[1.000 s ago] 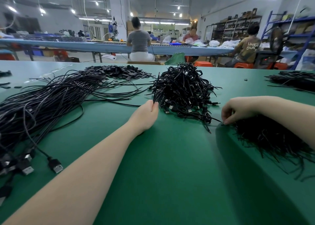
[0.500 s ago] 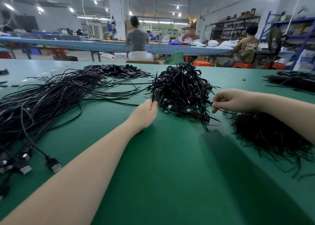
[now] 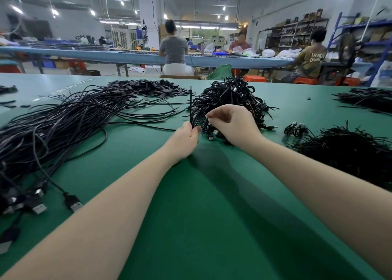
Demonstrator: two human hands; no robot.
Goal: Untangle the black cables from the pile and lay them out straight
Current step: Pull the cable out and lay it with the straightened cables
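Now both hands (image 3: 184,138) pinching black cables (image 3: 192,112).

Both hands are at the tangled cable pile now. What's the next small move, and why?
Probably draw the right hand back toward you, easing its pinched strand out of the tangled pile, while the left hand steadies the upright cable ends it holds.

Black cables (image 3: 63,118), black tangled pile (image 3: 231,97), green table (image 3: 191,216), orange stools (image 3: 305,80)
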